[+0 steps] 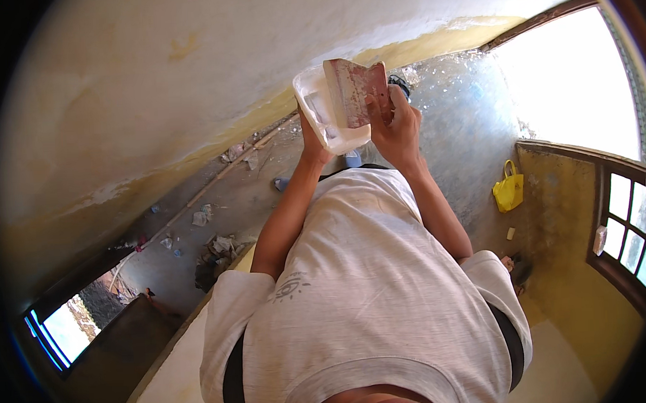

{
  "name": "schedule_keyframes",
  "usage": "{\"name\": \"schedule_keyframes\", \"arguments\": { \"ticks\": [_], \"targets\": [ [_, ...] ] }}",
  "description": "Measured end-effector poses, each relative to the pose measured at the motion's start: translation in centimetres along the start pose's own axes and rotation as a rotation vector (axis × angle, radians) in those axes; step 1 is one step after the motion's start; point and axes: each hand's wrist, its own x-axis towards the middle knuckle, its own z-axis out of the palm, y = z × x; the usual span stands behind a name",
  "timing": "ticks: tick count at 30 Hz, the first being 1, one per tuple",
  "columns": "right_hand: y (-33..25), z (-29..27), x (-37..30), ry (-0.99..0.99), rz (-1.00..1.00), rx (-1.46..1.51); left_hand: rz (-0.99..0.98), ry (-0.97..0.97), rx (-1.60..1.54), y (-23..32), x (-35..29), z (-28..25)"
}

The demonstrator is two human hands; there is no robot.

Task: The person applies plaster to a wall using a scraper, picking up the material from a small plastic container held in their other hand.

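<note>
Up in front of my chest, my left hand (313, 137) is closed round the side of an off-white open container (351, 138), which is tilted and has whitish smears inside. My right hand (398, 130) grips a broad, flat, reddish-brown spreader (356, 92), with my thumb on its near face. Pale dried residue coats much of its blade. The spreader stands over the container's right part and hides some of the inside. Most of my left fingers are hidden behind the container.
A pale, patchy wall (152, 86) rises at the left and ahead. Along its foot lie a long pole (207, 185) and crumpled scraps (202, 215). A yellow bag (508, 192) rests on the floor at the right, near a bright doorway (570, 75) and a barred window (630, 217).
</note>
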Motion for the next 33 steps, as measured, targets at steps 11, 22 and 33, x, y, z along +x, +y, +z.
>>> {"name": "schedule_keyframes", "arguments": {
  "ticks": [11,22,33],
  "targets": [
    [3.4,0.5,0.4,-0.122,0.193,0.41,-0.041,-0.119,-0.123,0.1,0.2,1.8],
    [-1.0,-0.9,1.1,-0.309,0.465,1.305,0.083,-0.135,-0.254,2.3,1.5,5.6],
    [-7.0,3.2,2.6,-0.348,0.226,1.516,0.279,-0.005,-0.231,6.8,0.8,4.0]
  ]
}}
